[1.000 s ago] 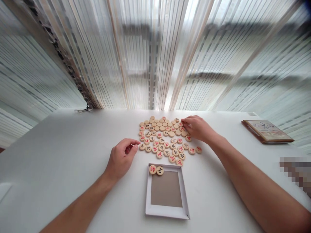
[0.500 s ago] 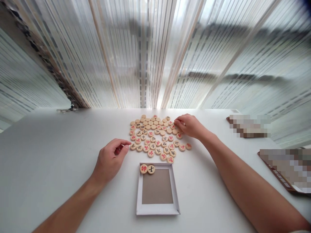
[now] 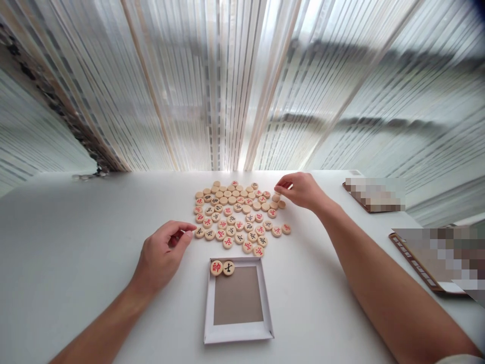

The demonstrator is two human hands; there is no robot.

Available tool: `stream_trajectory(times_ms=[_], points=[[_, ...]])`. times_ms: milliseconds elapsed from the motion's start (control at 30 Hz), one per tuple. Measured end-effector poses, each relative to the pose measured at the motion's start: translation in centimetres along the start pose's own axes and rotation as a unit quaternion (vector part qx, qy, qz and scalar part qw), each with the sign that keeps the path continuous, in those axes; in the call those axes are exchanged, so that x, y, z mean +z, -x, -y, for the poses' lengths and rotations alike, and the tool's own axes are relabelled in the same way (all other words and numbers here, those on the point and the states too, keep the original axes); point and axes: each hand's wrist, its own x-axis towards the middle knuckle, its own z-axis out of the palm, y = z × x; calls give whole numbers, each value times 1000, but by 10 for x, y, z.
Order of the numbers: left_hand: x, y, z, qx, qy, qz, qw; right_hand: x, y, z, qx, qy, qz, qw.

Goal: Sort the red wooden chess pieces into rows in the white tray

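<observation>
Round wooden Chinese chess pieces [image 3: 231, 219] lie in a cluster on the white table, several marked red or black, others blank on top. My left hand [image 3: 161, 253] is at the cluster's near left edge, thumb and index finger slightly apart beside a black-marked piece [image 3: 199, 233]; whether they touch it I cannot tell. Over the far right edge hovers my right hand [image 3: 297, 191], fingers loosely extended, with no piece visible in it. Just below its fingertips sit blank pieces [image 3: 276, 198]. A shallow white box [image 3: 238, 331] holds a red-marked piece [image 3: 216, 267] and a black-marked piece [image 3: 228, 268] side by side in its far left corner.
Two brown-edged flat objects, one farther back [image 3: 358, 198] and one nearer [image 3: 415, 263], lie on the right, partly blurred out. Striped sheer curtains [image 3: 227, 91] hang behind the table [image 3: 94, 242]. A beaded cord [image 3: 94, 174] reaches the back left edge.
My right hand has drawn slightly up and away from the pieces, uncovering blank ones at the right edge. The left hand stays beside the same piece. The whole view has shifted a little.
</observation>
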Motion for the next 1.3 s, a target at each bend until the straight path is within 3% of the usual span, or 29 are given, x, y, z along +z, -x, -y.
stream_trajectory(times_ms=[367,567,833,1000,1300], points=[[0,1,2,-8,4,7,1000,3,7,4,13,35,79,996],[1,1,1,-11,7,7,1000,-8,2,-10,67,-2,114,991],[0,0,0,-8,3,6,1000,-15,1,-28,110,-35,119,986],[0,-1,1,1,-3,1,1000,-18,2,-22,108,-11,93,990],[0,0,-2,-3,8,0,1000,0,5,-7,96,-14,85,992]])
